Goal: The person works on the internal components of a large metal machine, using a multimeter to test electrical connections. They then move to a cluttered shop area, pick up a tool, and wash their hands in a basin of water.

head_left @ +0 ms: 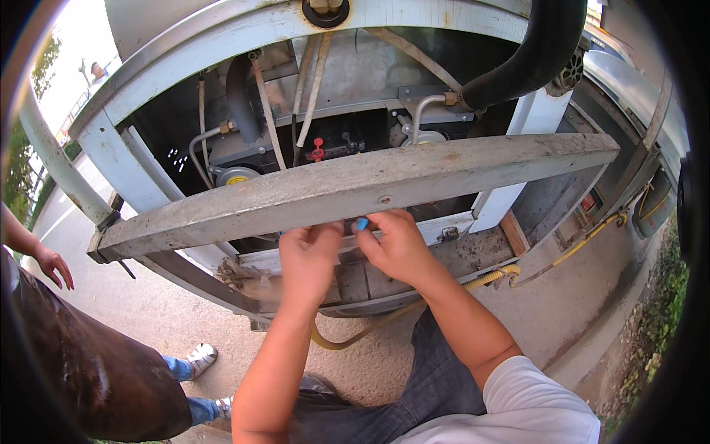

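Note:
My left hand (310, 255) is slightly blurred just below the long grey metal bar (310, 196), its fingers bent and reaching under it; whatever they hold is hidden. My right hand (392, 248) is beside it, gripping a small blue piece (362, 224) between thumb and fingers. Behind the bar is an open metal cabinet (222, 22) with pale hoses (262, 103), metal bent pipes (418, 118), a red valve handle (318, 146) and a round fitting with a yellow ring (237, 178).
A thick black hose (518, 74) arches over the cabinet's right. A yellow hose (333, 342) runs below. At left another person's hand (55, 266), dark apron (103, 362) and sandalled feet are close by. Plants (651, 318) line the right edge; a distant person (96, 74) is at upper left.

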`<state>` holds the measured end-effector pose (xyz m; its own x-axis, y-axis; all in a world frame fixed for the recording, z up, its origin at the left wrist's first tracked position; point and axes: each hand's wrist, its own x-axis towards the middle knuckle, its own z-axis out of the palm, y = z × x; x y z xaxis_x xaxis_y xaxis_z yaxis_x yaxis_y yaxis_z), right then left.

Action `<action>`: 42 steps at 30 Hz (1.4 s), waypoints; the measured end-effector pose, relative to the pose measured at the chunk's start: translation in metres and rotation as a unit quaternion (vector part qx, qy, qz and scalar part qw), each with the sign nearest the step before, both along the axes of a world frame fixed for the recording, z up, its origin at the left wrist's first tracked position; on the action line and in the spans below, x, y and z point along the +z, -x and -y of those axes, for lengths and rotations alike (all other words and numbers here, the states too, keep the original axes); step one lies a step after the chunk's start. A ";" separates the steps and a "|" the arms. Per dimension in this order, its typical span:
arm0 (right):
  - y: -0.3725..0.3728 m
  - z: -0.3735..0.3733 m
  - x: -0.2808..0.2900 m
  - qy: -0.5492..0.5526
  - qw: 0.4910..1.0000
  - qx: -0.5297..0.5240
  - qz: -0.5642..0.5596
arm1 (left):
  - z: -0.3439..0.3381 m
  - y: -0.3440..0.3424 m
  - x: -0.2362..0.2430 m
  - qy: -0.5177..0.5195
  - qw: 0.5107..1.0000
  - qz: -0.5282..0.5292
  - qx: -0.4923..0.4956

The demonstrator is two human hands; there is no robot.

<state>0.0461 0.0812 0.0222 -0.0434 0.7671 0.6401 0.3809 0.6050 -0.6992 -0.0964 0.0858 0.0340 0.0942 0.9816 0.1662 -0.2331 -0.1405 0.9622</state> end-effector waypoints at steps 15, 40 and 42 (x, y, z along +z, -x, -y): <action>0.026 -0.035 -0.001 -0.197 0.944 -0.240 0.107 | -0.066 -0.022 -0.012 0.165 0.908 0.357 -0.143; 0.032 -0.037 0.003 0.065 0.986 -0.100 -0.117 | -0.062 -0.033 -0.015 0.048 0.958 0.282 0.015; 0.036 -0.036 0.005 -0.105 0.972 -0.207 0.035 | -0.059 -0.032 -0.012 0.075 0.961 0.264 0.016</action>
